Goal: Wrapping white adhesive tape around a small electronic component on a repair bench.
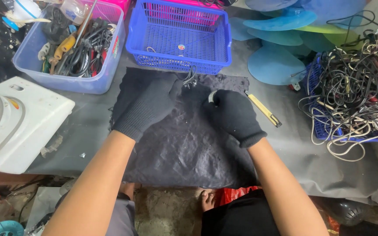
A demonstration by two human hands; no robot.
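Both hands wear black knit gloves and rest over a dark crumpled mat [184, 148] on the grey table. My left hand [147, 107] pinches a small bundle of dark wires with a metal part [190, 79] near the mat's far edge. My right hand [235, 114] is curled around a small pale piece [212, 97] held at its fingertips. A yellow utility knife [263, 109] lies on the table just right of my right hand.
A blue basket [178, 37] stands beyond the mat. A clear tub of tools [73, 43] sits at the far left, a white appliance housing [18, 122] at the left. Tangled cables [355, 87] and blue fan blades [276, 48] fill the right.
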